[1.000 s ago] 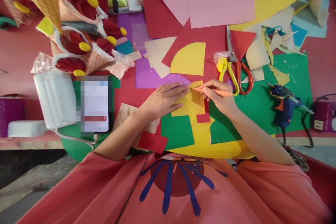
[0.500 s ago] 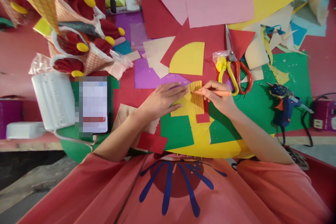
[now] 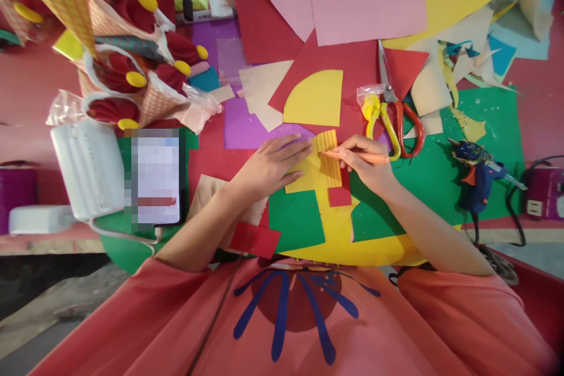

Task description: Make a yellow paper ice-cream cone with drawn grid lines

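Under my hands lies a yellow quarter-round paper piece [image 3: 304,177] with several orange lines drawn across its right part. My left hand [image 3: 277,163] rests flat on its left side, fingers stretched out to the right. In my right hand [image 3: 368,164] is an orange marker [image 3: 374,158], pinched between thumb and fingers, its tip on the paper left of the drawn lines. Just above, a second yellow quarter-round piece [image 3: 315,98] without lines lies on red paper. Scissors [image 3: 399,123] with yellow and red handles lie to the right of it.
A blue glue gun [image 3: 478,176] lies at the right on green sheets [image 3: 423,188]. To the left are a phone [image 3: 157,179] on a cable and a white box-shaped device [image 3: 88,170]. Paper cones with red flowers [image 3: 117,70] crowd the upper left. Pink sheets [image 3: 365,0] lie at the back.
The marker tip has shifted slightly to the left, and another orange line shows on the yellow paper. The paper has turned or slid a little; my left hand stays flat on it.
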Action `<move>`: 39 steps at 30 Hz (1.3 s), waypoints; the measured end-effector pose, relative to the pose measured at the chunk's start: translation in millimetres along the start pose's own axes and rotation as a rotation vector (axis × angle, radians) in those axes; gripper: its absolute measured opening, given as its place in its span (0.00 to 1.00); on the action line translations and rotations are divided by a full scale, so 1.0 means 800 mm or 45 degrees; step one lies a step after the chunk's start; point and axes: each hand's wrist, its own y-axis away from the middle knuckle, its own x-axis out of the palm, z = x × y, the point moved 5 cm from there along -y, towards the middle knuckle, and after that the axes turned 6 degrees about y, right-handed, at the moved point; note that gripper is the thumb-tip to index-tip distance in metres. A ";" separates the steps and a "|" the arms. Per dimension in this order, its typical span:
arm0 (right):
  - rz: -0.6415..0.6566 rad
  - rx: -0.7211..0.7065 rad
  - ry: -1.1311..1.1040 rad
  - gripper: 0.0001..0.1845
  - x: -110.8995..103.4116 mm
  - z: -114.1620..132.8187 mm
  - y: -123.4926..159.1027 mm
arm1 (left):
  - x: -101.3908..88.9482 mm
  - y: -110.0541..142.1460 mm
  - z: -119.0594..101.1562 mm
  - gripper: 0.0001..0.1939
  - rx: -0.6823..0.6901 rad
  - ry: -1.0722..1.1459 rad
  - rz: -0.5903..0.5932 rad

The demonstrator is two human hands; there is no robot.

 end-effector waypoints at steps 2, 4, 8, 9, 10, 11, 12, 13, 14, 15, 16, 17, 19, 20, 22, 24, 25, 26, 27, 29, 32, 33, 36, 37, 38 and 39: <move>0.012 -0.015 0.029 0.10 0.000 0.002 0.000 | 0.000 0.000 0.000 0.22 0.015 -0.004 -0.007; 0.024 -0.036 0.058 0.09 0.000 0.004 0.000 | 0.000 0.000 -0.001 0.22 0.029 -0.005 -0.007; 0.036 -0.079 0.098 0.09 0.000 0.009 0.000 | 0.000 0.000 -0.001 0.22 0.037 -0.010 -0.017; 0.037 -0.086 0.104 0.09 0.000 0.009 -0.001 | 0.000 -0.001 -0.001 0.22 0.037 -0.006 -0.017; 0.037 -0.088 0.113 0.10 0.000 0.010 -0.001 | 0.000 -0.001 -0.001 0.22 0.035 0.000 -0.013; 0.038 -0.088 0.123 0.10 0.000 0.010 -0.001 | 0.000 -0.001 -0.001 0.22 0.031 0.007 -0.009; 0.040 -0.085 0.133 0.10 0.000 0.011 -0.002 | 0.001 -0.001 -0.001 0.22 0.025 0.013 -0.003; 0.042 -0.080 0.140 0.10 0.000 0.011 -0.002 | 0.001 -0.001 0.000 0.22 0.018 0.019 0.004; 0.047 -0.072 0.145 0.10 0.000 0.011 -0.002 | 0.001 0.000 0.001 0.22 0.012 0.021 0.011; 0.052 -0.059 0.142 0.10 0.001 0.011 -0.003 | 0.002 0.000 0.001 0.22 0.009 0.021 0.015; 0.058 -0.041 0.126 0.10 0.001 0.010 -0.003 | 0.002 0.000 0.001 0.22 0.008 0.020 0.018; 0.063 -0.019 0.099 0.10 0.001 0.009 -0.003 | 0.002 0.000 0.001 0.22 0.010 0.019 0.018; 0.058 0.019 0.026 0.10 0.001 0.007 -0.002 | 0.002 0.000 0.002 0.22 0.016 0.019 0.015; 0.045 0.030 -0.010 0.10 0.000 0.005 -0.002 | 0.002 0.000 0.002 0.22 0.019 0.019 0.012; 0.010 0.039 -0.060 0.10 -0.001 0.003 -0.002 | 0.002 0.001 0.002 0.22 0.021 0.024 0.007; -0.017 0.039 -0.074 0.10 -0.002 0.001 -0.002 | 0.002 0.001 0.003 0.22 0.013 0.030 0.009; -0.021 0.037 -0.070 0.10 -0.002 0.001 -0.001 | 0.002 0.001 0.004 0.22 0.005 0.030 0.009; -0.019 0.031 -0.062 0.10 -0.002 0.001 -0.001 | 0.002 0.001 0.004 0.22 0.000 0.028 0.007; -0.013 0.023 -0.047 0.10 -0.001 0.001 -0.001 | 0.001 0.001 0.004 0.22 -0.003 0.023 0.001; 0.005 0.004 -0.014 0.10 0.000 0.002 -0.001 | 0.000 0.000 0.004 0.22 -0.007 0.006 -0.017; 0.027 -0.026 0.034 0.10 0.001 0.004 0.000 | 0.000 0.000 0.004 0.22 -0.016 0.003 -0.008; 0.027 -0.036 0.050 0.10 0.000 0.004 0.000 | 0.001 0.000 0.004 0.22 -0.024 0.007 0.004; 0.028 -0.062 0.096 0.10 0.000 0.007 0.000 | 0.002 0.000 0.006 0.22 -0.045 0.011 0.023; 0.032 -0.067 0.106 0.10 0.000 0.007 0.000 | 0.002 0.000 0.006 0.22 -0.048 0.008 0.023; 0.037 -0.070 0.115 0.10 0.001 0.008 0.000 | 0.002 0.000 0.006 0.22 -0.046 0.006 0.022; 0.040 -0.070 0.122 0.10 0.001 0.008 0.000 | 0.002 0.000 0.005 0.22 -0.041 0.002 0.019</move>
